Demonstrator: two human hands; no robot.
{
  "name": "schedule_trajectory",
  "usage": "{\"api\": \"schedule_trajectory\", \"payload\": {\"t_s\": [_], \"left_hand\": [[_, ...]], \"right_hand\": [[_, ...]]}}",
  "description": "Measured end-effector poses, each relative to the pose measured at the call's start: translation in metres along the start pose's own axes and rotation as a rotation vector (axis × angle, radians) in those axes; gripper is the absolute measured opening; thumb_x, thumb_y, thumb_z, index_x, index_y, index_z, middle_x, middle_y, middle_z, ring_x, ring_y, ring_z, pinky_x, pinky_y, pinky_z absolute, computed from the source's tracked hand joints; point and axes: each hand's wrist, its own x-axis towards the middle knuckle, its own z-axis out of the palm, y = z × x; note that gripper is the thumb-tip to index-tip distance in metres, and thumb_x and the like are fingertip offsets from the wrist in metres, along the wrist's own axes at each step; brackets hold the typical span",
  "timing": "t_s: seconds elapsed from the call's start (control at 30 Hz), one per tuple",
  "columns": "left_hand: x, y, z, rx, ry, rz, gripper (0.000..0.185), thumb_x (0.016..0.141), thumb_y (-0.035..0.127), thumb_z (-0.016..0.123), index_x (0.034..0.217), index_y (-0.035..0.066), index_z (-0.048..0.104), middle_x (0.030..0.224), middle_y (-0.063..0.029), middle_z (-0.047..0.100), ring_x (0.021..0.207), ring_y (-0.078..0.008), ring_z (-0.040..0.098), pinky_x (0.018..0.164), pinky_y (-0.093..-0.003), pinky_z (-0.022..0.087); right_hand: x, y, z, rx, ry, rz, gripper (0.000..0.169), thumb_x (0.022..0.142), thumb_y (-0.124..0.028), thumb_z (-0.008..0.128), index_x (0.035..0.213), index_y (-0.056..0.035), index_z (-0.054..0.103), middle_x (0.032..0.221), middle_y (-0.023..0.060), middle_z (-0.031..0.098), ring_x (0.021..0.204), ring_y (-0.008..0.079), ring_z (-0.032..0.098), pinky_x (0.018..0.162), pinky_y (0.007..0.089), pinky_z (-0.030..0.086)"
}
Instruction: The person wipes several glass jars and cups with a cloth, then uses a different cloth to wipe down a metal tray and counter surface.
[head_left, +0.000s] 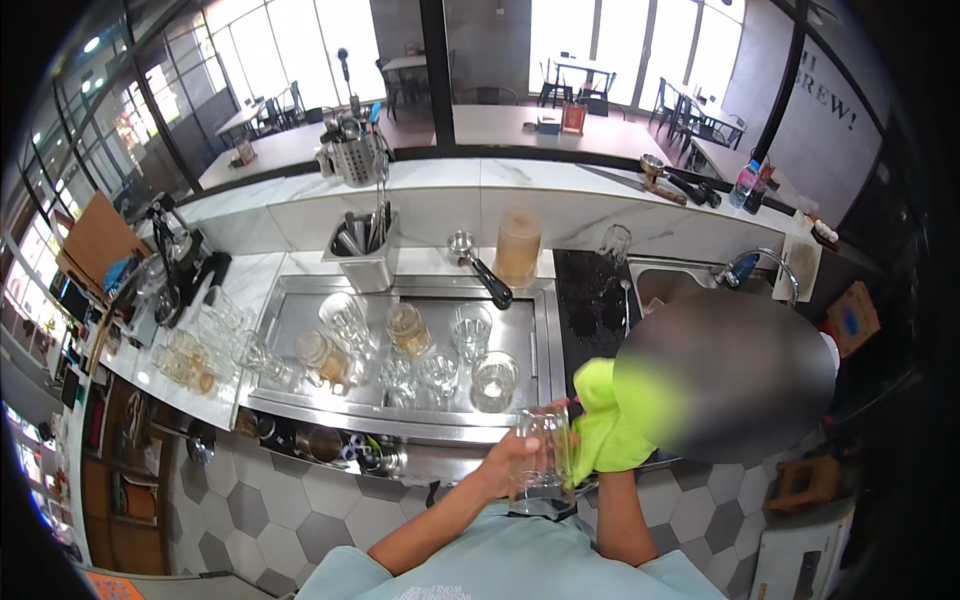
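My left hand (511, 459) is closed around a clear drinking glass (543, 469), held low in front of my shirt. Just right of the glass is a lime-green cloth (607, 427); it covers my right hand, whose forearm shows below it, so the fingers are hidden. Beyond my hands, several glasses stand on the steel drain tray (420, 433), among them a clear tumbler (495, 381) and a brownish glass jar (407, 328). More glasses (259, 356) cluster on the marble counter to the left.
A portafilter (481, 271) lies at the tray's back edge, between a steel utensil bin (365, 262) and a tall cloudy container (517, 247). A black mat (592, 300) separates the tray from the sink (667, 281) and its curved tap (780, 266). A blurred patch covers the area right of the cloth.
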Motion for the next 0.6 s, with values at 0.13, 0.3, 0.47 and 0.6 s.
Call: {"api": "schedule_trajectory", "payload": {"t_s": [0.13,0.3,0.47,0.6], "left_hand": [[-0.01,-0.02,-0.043,-0.13,0.122,-0.007,0.079,0.078,0.027,0.07,0.145,-0.001,0.039,0.128,-0.0204,0.06,0.112,-0.0308,0.063,0.098,-0.0435,0.051],[-0.014,-0.036,-0.045,-0.228,0.141,0.006,0.07,0.077,0.022,0.069,0.138,-0.003,0.047,0.127,-0.0223,0.061,0.115,-0.0349,0.063,0.102,-0.0448,0.05],[-0.014,-0.038,-0.035,-0.25,0.095,0.003,0.064,0.078,0.021,0.068,0.133,-0.003,0.05,0.121,-0.0223,0.063,0.111,-0.0365,0.064,0.1,-0.0484,0.051],[-0.014,-0.055,-0.075,-0.383,0.031,-0.02,0.074,0.075,0.028,0.067,0.139,-0.004,0.047,0.131,-0.0239,0.059,0.121,-0.0393,0.058,0.109,-0.051,0.043]], "right_hand": [[-0.018,0.025,0.011,0.16,-0.001,0.236,0.05,0.1,-0.043,0.047,0.138,-0.0107,0.051,0.128,0.0108,0.06,0.117,0.0265,0.056,0.104,0.044,0.044],[-0.041,0.028,0.016,0.222,0.019,0.332,0.052,0.1,-0.047,0.047,0.138,-0.0114,0.051,0.127,0.0123,0.06,0.115,0.028,0.057,0.103,0.0462,0.045],[-0.051,0.02,0.019,0.237,0.035,0.36,0.055,0.099,-0.051,0.046,0.137,-0.0121,0.052,0.125,0.0139,0.06,0.114,0.0294,0.058,0.102,0.0484,0.045],[-0.055,0.023,0.023,0.244,0.029,0.364,0.057,0.098,-0.053,0.046,0.137,-0.0126,0.052,0.124,0.0151,0.06,0.113,0.0306,0.058,0.101,0.0501,0.046]]}}
